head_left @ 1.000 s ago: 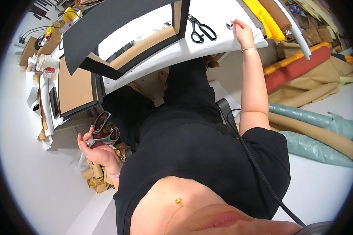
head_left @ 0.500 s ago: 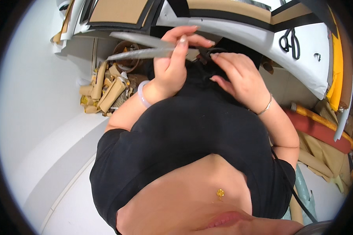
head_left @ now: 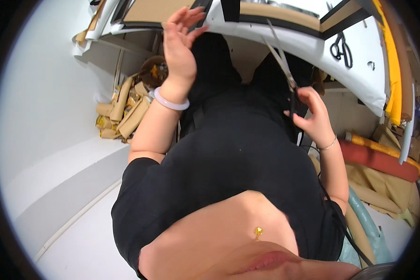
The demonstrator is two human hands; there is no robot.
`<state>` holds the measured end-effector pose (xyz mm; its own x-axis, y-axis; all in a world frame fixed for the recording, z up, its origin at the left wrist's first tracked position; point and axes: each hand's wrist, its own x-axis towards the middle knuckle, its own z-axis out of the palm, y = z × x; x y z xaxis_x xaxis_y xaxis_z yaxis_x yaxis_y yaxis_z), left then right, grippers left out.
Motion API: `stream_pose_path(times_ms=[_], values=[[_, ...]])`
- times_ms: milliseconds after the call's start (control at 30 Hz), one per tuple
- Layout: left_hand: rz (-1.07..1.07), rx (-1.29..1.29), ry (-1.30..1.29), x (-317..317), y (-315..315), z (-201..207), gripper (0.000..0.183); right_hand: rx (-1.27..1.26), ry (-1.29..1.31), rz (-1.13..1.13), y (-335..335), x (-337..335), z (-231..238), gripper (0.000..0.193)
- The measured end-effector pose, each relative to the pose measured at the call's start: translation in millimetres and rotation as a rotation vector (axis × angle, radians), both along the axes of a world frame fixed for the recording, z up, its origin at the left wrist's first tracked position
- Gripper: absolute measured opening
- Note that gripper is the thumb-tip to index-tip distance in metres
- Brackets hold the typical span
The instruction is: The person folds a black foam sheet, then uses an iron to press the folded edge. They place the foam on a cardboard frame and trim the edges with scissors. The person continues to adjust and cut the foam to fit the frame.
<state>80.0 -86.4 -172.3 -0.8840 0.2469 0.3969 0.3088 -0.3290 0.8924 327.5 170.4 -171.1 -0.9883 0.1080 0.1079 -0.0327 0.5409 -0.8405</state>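
Note:
My left hand is raised with its fingers spread and holds nothing; it sits just below the edge of the white table, and a pale bracelet circles its wrist. My right hand is closed around the black handles of a large pair of scissors. The long blades point up toward the table edge. I wear a black top, which fills the middle of the view.
A second pair of black-handled scissors lies on the white table at the right. Brown cardboard rolls are piled under the table at the left. A red roll, a teal roll and yellow fabric lie at the right.
The large scissors have passed from my left hand to my right. My left hand has opened and lifted toward the table edge; my right hand has dropped to the right.

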Motion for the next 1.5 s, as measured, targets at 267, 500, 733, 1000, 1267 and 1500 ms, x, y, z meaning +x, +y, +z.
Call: stream_pose_path(times_ms=[267,500,733,1000,1267,1500], values=[[-0.043,0.024,-0.109,-154,91,1,0.053,0.030,0.241,-0.254,22,5,-10,0.045],[-0.330,-0.008,-0.298,-194,118,6,0.072,0.122,0.262,-0.229,35,-16,-14,0.048],[-0.417,-0.050,-0.275,-201,123,-7,0.063,0.193,0.232,-0.094,56,-69,5,0.053],[-0.423,-0.077,-0.225,-207,140,14,0.052,0.372,0.136,0.010,97,-96,12,0.049],[-0.392,-0.065,-0.174,-220,168,45,0.045,0.340,0.003,0.005,123,-118,61,0.050],[-0.377,0.172,-0.498,-247,189,57,0.043,0.375,-0.269,0.180,143,-166,109,0.047]])
